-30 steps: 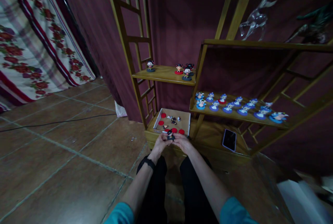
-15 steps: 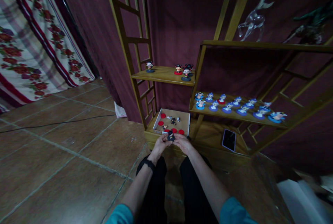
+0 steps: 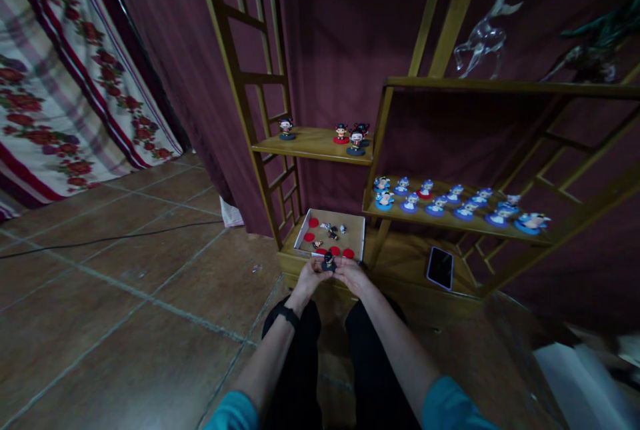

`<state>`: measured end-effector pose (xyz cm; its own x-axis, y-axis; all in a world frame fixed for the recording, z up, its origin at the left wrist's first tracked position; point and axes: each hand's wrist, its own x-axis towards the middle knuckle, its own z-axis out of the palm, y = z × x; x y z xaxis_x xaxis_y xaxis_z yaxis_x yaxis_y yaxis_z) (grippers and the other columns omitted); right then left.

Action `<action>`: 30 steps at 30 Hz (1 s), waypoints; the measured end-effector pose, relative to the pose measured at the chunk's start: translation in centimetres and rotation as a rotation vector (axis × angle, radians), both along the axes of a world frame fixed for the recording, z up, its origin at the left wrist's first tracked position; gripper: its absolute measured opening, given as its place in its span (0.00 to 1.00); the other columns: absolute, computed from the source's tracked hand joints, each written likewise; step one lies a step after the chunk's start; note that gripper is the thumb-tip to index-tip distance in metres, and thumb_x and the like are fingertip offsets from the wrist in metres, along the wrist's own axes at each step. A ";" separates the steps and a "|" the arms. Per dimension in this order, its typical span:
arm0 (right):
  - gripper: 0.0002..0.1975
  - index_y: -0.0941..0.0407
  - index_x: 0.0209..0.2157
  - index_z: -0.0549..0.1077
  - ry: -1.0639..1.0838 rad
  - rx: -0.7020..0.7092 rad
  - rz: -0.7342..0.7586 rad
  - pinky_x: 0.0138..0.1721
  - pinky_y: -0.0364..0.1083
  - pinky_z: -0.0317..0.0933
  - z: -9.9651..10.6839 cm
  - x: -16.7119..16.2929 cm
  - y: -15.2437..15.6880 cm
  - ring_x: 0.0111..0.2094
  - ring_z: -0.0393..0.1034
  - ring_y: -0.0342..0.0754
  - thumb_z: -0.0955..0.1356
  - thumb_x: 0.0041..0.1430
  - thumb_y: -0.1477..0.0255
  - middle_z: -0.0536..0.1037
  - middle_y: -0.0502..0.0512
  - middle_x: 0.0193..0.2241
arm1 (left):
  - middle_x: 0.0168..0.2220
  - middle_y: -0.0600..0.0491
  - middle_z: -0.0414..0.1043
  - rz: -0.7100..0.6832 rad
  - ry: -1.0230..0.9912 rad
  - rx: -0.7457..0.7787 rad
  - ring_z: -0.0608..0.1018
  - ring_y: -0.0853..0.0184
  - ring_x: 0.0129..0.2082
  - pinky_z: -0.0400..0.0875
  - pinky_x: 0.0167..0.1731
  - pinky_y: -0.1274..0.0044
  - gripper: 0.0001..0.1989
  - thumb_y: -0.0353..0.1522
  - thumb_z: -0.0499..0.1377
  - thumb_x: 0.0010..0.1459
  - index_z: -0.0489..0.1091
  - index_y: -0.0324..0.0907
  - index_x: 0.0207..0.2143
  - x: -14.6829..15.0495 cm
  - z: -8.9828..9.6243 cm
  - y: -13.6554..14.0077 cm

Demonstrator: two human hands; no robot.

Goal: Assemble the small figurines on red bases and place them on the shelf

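An upright figurine sits midway between left hand and right hand, both grips clamped on it, near the box.

Landmark: shallow box. Just nearside of it, dark figurine: base partly covered by left hand and right hand; features too small to read. Inside box: small pieces, details unresolved; near red disc partly hidden by dark figurine. Above box: rear figurine mostly behind front figurine. Far up-right of box: green sculpture, dim, cut by right edge. Low right of box: white object, blurred, cropped, unidentified. Left of box: flowered cloth, cropped
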<state>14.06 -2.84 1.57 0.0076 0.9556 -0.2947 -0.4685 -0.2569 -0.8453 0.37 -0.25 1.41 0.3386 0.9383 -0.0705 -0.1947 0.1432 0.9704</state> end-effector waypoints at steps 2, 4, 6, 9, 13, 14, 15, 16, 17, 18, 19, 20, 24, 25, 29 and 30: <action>0.18 0.59 0.33 0.72 0.001 -0.004 -0.019 0.46 0.51 0.62 0.1 0.0 -0.1 0.40 0.71 0.49 0.66 0.35 0.85 0.77 0.55 0.33 | 0.24 0.56 0.71 -0.011 -0.006 -0.027 0.72 0.72 0.23 0.64 0.28 0.79 0.24 0.28 0.68 0.30 0.66 0.37 0.35 -0.1 0.0 0.0; 0.18 0.59 0.34 0.72 -0.002 -0.010 -0.027 0.45 0.51 0.63 0.2 0.1 -0.2 0.40 0.71 0.49 0.68 0.36 0.84 0.77 0.56 0.34 | 0.24 0.55 0.71 -0.022 -0.005 -0.049 0.71 0.73 0.23 0.63 0.26 0.80 0.24 0.29 0.68 0.32 0.67 0.37 0.36 -0.2 0.1 -0.1; 0.18 0.58 0.35 0.72 -0.010 -0.027 -0.021 0.45 0.51 0.64 0.4 0.1 -0.3 0.39 0.72 0.49 0.69 0.36 0.82 0.77 0.55 0.34 | 0.23 0.56 0.70 -0.039 0.010 -0.049 0.69 0.74 0.21 0.61 0.24 0.81 0.23 0.29 0.67 0.33 0.68 0.36 0.36 -0.2 0.2 -0.1; 0.16 0.58 0.35 0.71 -0.024 -0.066 -0.047 0.43 0.51 0.65 0.4 0.2 -0.3 0.35 0.73 0.48 0.69 0.39 0.80 0.77 0.55 0.31 | 0.22 0.56 0.69 -0.072 0.024 -0.037 0.68 0.74 0.20 0.60 0.23 0.81 0.20 0.28 0.66 0.34 0.69 0.36 0.34 -0.3 0.4 -0.2; 0.13 0.58 0.35 0.71 -0.023 -0.060 -0.088 0.41 0.52 0.66 0.1 0.2 -0.3 0.33 0.73 0.47 0.68 0.43 0.77 0.77 0.55 0.29 | 0.23 0.56 0.70 -0.092 0.020 -0.027 0.69 0.74 0.21 0.60 0.23 0.81 0.19 0.27 0.65 0.34 0.69 0.37 0.34 -0.2 0.5 -0.2; 0.12 0.58 0.34 0.71 -0.021 -0.054 -0.091 0.42 0.51 0.65 0.1 0.2 -0.3 0.33 0.73 0.47 0.68 0.43 0.77 0.77 0.55 0.29 | 0.22 0.56 0.69 -0.088 0.016 -0.028 0.69 0.73 0.21 0.60 0.23 0.81 0.20 0.27 0.65 0.34 0.68 0.37 0.35 -0.1 0.5 -0.2; 0.12 0.58 0.34 0.71 -0.019 -0.050 -0.093 0.42 0.51 0.65 0.0 0.2 -0.3 0.33 0.73 0.47 0.68 0.42 0.77 0.77 0.54 0.29 | 0.22 0.56 0.69 -0.080 0.008 -0.033 0.69 0.73 0.21 0.60 0.23 0.81 0.22 0.27 0.65 0.34 0.68 0.37 0.36 -0.1 0.5 -0.3; 0.12 0.58 0.34 0.71 -0.016 -0.047 -0.097 0.42 0.51 0.65 0.0 0.2 -0.3 0.33 0.73 0.47 0.69 0.42 0.77 0.77 0.54 0.29 | 0.22 0.57 0.69 -0.068 -0.003 -0.042 0.69 0.73 0.21 0.61 0.23 0.81 0.24 0.27 0.65 0.33 0.67 0.38 0.38 0.0 0.5 -0.3; 0.12 0.58 0.33 0.71 -0.015 -0.046 -0.103 0.42 0.51 0.65 0.0 0.2 -0.3 0.33 0.73 0.46 0.69 0.41 0.78 0.76 0.54 0.29 | 0.21 0.57 0.69 -0.054 -0.014 -0.051 0.70 0.73 0.21 0.61 0.24 0.81 0.25 0.26 0.65 0.33 0.66 0.38 0.39 0.0 0.5 -0.4; 0.13 0.58 0.33 0.71 -0.014 -0.047 -0.109 0.42 0.51 0.65 0.0 0.2 -0.3 0.32 0.73 0.46 0.69 0.40 0.79 0.76 0.53 0.29 | 0.21 0.58 0.68 -0.040 -0.025 -0.058 0.70 0.73 0.21 0.61 0.24 0.80 0.26 0.26 0.65 0.33 0.65 0.39 0.39 0.0 0.5 -0.5; 0.13 0.58 0.33 0.71 -0.013 -0.047 -0.114 0.42 0.51 0.65 0.0 0.2 -0.2 0.32 0.73 0.46 0.69 0.40 0.79 0.76 0.53 0.29 | 0.21 0.58 0.68 -0.027 -0.034 -0.064 0.70 0.73 0.21 0.62 0.24 0.80 0.26 0.26 0.66 0.33 0.64 0.39 0.39 0.0 0.5 -0.5; 0.13 0.58 0.32 0.70 -0.013 -0.051 -0.120 0.42 0.51 0.65 0.0 0.2 -0.2 0.32 0.73 0.45 0.69 0.40 0.80 0.76 0.52 0.29 | 0.21 0.59 0.68 -0.016 -0.042 -0.071 0.71 0.73 0.21 0.62 0.24 0.80 0.26 0.26 0.66 0.33 0.63 0.40 0.39 0.0 0.5 -0.6; 0.16 0.58 0.35 0.70 -0.009 -0.076 -0.110 0.42 0.51 0.66 0.0 0.3 -0.2 0.30 0.73 0.45 0.68 0.39 0.82 0.75 0.52 0.28 | 0.22 0.58 0.69 -0.007 -0.069 -0.099 0.71 0.73 0.21 0.64 0.25 0.80 0.24 0.28 0.66 0.33 0.64 0.40 0.37 0.0 0.3 -0.4; 0.17 0.58 0.36 0.70 -0.008 -0.079 -0.104 0.42 0.51 0.66 0.0 0.3 -0.2 0.30 0.73 0.45 0.68 0.39 0.82 0.75 0.52 0.28 | 0.22 0.57 0.69 -0.015 -0.071 -0.102 0.71 0.73 0.21 0.64 0.25 0.80 0.23 0.28 0.66 0.34 0.64 0.39 0.36 0.0 0.3 -0.4; 0.19 0.57 0.37 0.69 -0.002 -0.078 -0.097 0.41 0.52 0.66 -0.1 0.2 -0.3 0.29 0.73 0.46 0.69 0.38 0.82 0.76 0.53 0.29 | 0.23 0.55 0.70 -0.039 -0.069 -0.118 0.71 0.73 0.22 0.64 0.25 0.80 0.22 0.30 0.66 0.35 0.67 0.37 0.36 0.0 0.1 -0.1; 0.19 0.57 0.37 0.69 -0.002 -0.078 -0.097 0.41 0.52 0.66 -0.1 0.2 -0.3 0.29 0.73 0.46 0.69 0.38 0.83 0.75 0.53 0.29 | 0.24 0.54 0.70 -0.037 -0.073 -0.127 0.72 0.73 0.22 0.64 0.25 0.80 0.22 0.30 0.66 0.35 0.68 0.37 0.36 -0.1 0.1 0.0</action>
<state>14.29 -3.17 1.45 0.0993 0.9247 -0.3675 -0.4927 -0.2752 -0.8255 0.32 -0.29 1.49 0.3810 0.9103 -0.1617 -0.2561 0.2720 0.9276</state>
